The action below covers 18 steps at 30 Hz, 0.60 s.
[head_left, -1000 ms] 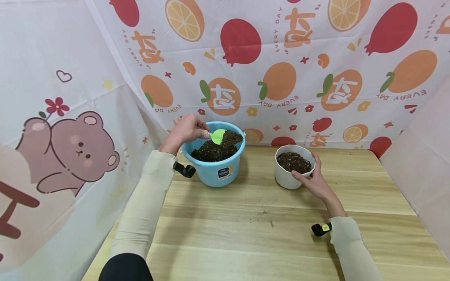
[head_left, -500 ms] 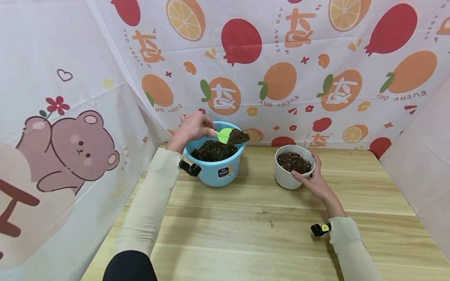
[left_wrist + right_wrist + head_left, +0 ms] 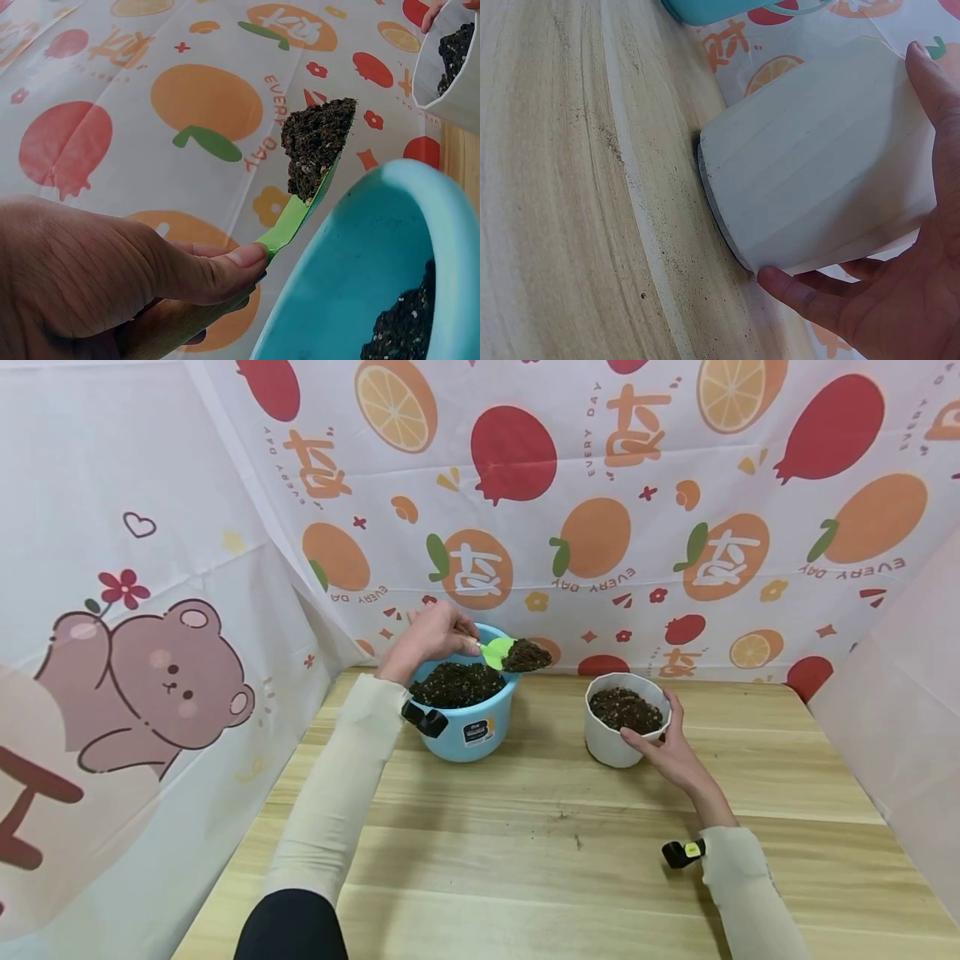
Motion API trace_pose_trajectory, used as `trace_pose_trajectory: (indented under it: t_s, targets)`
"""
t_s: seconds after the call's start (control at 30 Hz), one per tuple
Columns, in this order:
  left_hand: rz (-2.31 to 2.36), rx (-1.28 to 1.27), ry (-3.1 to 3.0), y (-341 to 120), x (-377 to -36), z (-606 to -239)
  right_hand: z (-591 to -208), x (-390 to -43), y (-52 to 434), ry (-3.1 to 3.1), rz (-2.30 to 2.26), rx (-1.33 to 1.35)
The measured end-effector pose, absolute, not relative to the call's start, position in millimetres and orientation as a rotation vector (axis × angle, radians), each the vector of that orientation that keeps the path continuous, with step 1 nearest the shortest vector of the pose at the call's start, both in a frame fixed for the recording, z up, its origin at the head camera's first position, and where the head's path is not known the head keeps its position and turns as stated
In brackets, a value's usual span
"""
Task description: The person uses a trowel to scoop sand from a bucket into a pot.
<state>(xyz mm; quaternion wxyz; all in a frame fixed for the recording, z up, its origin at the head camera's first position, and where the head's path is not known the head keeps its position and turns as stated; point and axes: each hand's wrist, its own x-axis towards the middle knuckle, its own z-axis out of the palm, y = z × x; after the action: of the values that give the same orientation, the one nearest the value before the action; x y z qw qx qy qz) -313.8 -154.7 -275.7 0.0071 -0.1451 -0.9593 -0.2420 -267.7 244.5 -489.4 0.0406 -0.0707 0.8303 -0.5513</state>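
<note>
a person sits at a wooden table [image 3: 525, 827] inside a small booth of cloth printed with oranges and red fruit, with a cartoon bear on the left side. the left hand [image 3: 431, 633] is raised over a blue bucket [image 3: 468, 735] of dark soil near the back left of the table. its fingers and thumb are curled tight around the wooden handle of a small green scoop [image 3: 497, 652], thumb pressed along the neck of the blade. the scoop carries a heaped clump of soil [image 3: 527, 655] and is held in the air just above the right side of the bucket's rim, not touching it. in the left wrist view the scoop [image 3: 298, 214] tilts upward with the soil [image 3: 315, 142] piled at its tip, the bucket's rim [image 3: 390, 247] below it. to the right, apart from the bucket, stands a white pot [image 3: 611, 745] partly filled with soil. the right hand [image 3: 671, 752] cups the pot's right side, fingers wrapped around its wall with the thumb low at the front. the right wrist view shows that hand [image 3: 900, 300] gripping the ribbed pot [image 3: 817, 157], which sits flat on the table.
</note>
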Motion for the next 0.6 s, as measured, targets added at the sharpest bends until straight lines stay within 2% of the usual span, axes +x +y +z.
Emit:
trace_pose_trajectory:
  t_s: [0.6]
  targets:
    - [-0.731, -0.49, -3.02, -125.3, -321.2, -279.4, -487.2, -266.7, 244.4, 2.551, -1.686, -0.229]
